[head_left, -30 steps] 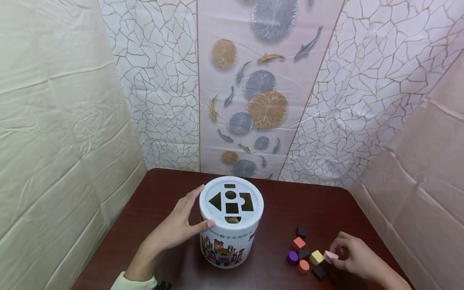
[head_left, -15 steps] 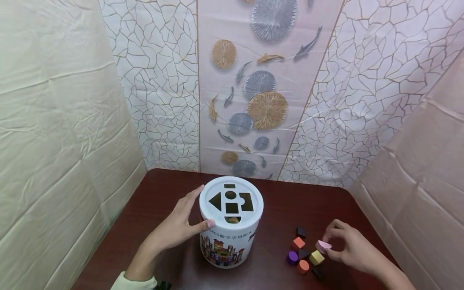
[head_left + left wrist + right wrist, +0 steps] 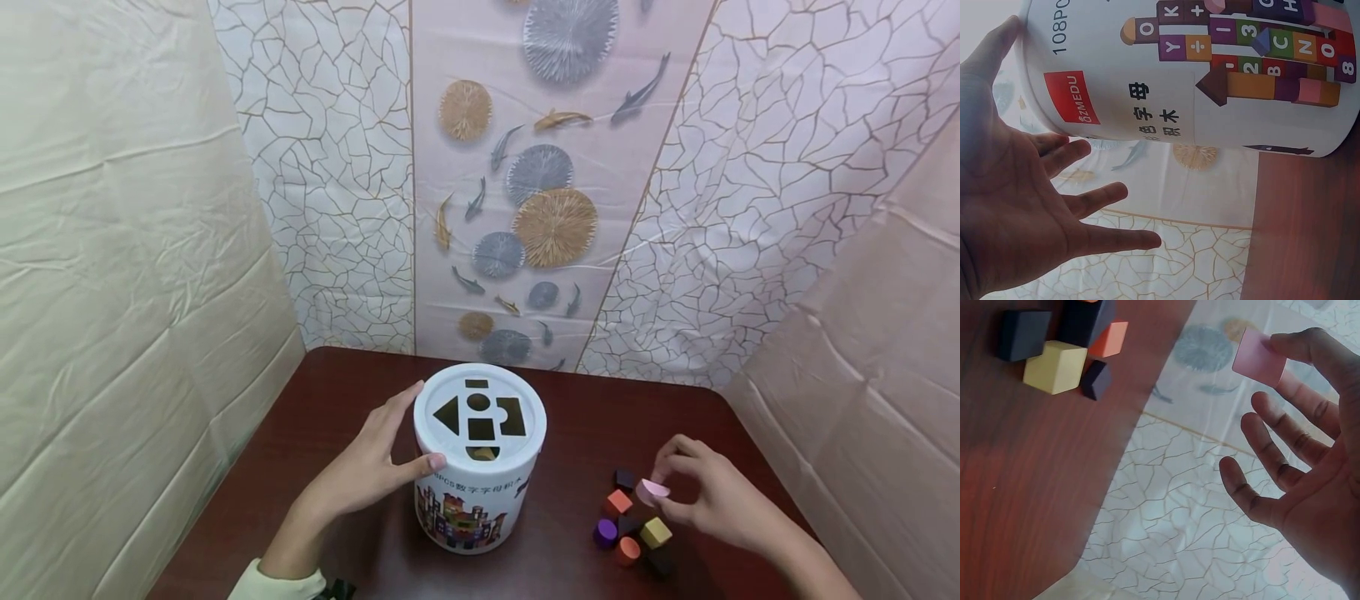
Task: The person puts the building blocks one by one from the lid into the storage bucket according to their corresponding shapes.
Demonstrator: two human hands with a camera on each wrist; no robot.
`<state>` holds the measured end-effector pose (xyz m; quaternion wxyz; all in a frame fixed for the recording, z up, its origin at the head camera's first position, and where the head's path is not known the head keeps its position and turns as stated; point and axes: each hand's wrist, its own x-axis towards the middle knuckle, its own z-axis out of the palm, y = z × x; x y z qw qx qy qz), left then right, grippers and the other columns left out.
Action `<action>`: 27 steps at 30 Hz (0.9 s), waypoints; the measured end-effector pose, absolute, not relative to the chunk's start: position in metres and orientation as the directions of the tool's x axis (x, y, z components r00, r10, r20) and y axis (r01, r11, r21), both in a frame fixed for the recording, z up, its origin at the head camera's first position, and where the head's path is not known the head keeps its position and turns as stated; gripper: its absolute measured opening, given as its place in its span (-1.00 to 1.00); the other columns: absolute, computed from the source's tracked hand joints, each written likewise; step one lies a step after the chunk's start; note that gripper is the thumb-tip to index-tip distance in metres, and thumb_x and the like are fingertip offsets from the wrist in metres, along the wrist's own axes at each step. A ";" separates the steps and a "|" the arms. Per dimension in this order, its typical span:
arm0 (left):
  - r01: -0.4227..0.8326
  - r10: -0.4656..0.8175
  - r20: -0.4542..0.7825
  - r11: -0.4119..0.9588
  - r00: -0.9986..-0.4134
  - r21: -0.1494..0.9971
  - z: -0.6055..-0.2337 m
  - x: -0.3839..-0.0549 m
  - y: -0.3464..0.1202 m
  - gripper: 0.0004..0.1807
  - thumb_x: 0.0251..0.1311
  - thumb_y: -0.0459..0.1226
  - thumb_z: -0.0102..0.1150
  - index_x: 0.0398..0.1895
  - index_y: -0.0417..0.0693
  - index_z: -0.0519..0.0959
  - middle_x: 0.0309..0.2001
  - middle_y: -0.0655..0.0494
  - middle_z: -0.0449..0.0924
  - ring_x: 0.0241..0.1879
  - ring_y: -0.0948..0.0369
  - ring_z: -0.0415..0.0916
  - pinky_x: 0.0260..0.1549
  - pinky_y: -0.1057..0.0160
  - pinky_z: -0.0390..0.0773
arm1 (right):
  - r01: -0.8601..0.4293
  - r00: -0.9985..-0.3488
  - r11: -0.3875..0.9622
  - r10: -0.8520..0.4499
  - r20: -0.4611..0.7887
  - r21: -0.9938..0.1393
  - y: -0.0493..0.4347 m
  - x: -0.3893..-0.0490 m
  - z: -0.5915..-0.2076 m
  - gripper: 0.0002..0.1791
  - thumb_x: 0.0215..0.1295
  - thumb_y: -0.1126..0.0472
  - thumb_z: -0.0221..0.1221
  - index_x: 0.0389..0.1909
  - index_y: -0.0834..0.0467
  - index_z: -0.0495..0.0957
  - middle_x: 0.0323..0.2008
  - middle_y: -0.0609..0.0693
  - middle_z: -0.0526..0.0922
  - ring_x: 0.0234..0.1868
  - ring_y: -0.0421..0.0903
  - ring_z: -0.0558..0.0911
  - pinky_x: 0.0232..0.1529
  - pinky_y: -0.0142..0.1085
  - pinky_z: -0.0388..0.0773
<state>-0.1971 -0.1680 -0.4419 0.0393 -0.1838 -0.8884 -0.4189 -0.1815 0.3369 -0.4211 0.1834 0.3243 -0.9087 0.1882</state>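
Observation:
A white toy-block bucket [image 3: 480, 500] stands upright, its lid [image 3: 531, 417] cut with several shaped holes. My left hand [image 3: 367, 458] rests against its left side, thumb on the front of the lid's rim and fingers spread straight. In the left wrist view, the left hand [image 3: 1029, 206] is beside the printed bucket wall [image 3: 1110, 62]. My right hand [image 3: 712, 500] pinches a pink half-round block [image 3: 651, 492] between thumb and index finger, held above the table. The right wrist view shows this pink block [image 3: 1259, 357] at the fingertips, the other fingers loosely spread.
Loose blocks lie below the right hand: a yellow one [image 3: 656, 532], a purple cylinder [image 3: 604, 533], an orange cylinder [image 3: 627, 551], an orange-red block [image 3: 618, 502] and several dark ones, including one at the back [image 3: 624, 479]. Patterned cloth [image 3: 502, 167] hangs behind the dark red table [image 3: 352, 383].
My right hand has lifted the pink block from beside the yellow one and carried it left and away from me. The left hand stays at the bucket.

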 end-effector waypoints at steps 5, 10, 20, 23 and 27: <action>0.361 0.293 0.226 0.586 -0.929 0.725 -0.441 -0.197 -0.168 0.23 0.24 0.35 0.48 0.82 0.56 -0.09 0.80 0.08 0.04 0.77 -0.17 0.00 0.48 -0.61 0.28 | -0.692 -0.689 0.690 -0.544 0.479 -0.212 0.328 -0.183 -0.413 -0.40 -0.17 0.39 0.72 -0.33 -0.29 0.63 -0.12 -0.30 0.57 -0.11 -0.32 0.56 -0.11 -0.52 0.47; 0.358 0.291 0.223 0.592 -0.930 0.722 -0.441 -0.197 -0.168 0.23 0.24 0.36 0.48 0.82 0.57 -0.09 0.80 0.08 0.04 0.77 -0.16 -0.01 0.49 -0.60 0.28 | -0.704 -0.678 0.681 -0.558 0.479 -0.204 0.322 -0.185 -0.405 -0.40 -0.18 0.42 0.70 -0.32 -0.27 0.63 -0.11 -0.30 0.56 -0.10 -0.33 0.56 -0.09 -0.57 0.44; 0.353 0.286 0.220 0.595 -0.933 0.723 -0.441 -0.197 -0.169 0.23 0.24 0.36 0.48 0.82 0.56 -0.09 0.80 0.10 0.04 0.77 -0.16 0.00 0.48 -0.60 0.30 | -0.742 -0.641 0.644 -0.599 0.480 -0.186 0.300 -0.188 -0.388 -0.47 -0.05 0.37 0.68 -0.32 -0.26 0.63 -0.11 -0.29 0.57 -0.07 -0.32 0.55 -0.05 -0.51 0.47; 0.357 0.288 0.224 0.591 -0.931 0.723 -0.441 -0.197 -0.169 0.23 0.24 0.36 0.48 0.82 0.55 -0.09 0.80 0.09 0.04 0.76 -0.16 0.01 0.47 -0.61 0.30 | -0.749 -0.633 0.637 -0.607 0.480 -0.182 0.293 -0.190 -0.383 -0.51 -0.01 0.32 0.69 -0.32 -0.26 0.64 -0.10 -0.28 0.57 -0.06 -0.32 0.55 -0.03 -0.55 0.45; 0.360 0.290 0.226 0.589 -0.930 0.724 -0.441 -0.197 -0.168 0.22 0.24 0.35 0.48 0.82 0.52 -0.07 0.80 0.10 0.05 0.77 -0.16 0.01 0.50 -0.59 0.28 | -0.758 -0.624 0.626 -0.615 0.481 -0.183 0.285 -0.190 -0.377 -0.54 0.03 0.26 0.70 -0.32 -0.27 0.64 -0.10 -0.28 0.58 -0.05 -0.31 0.56 0.00 -0.57 0.45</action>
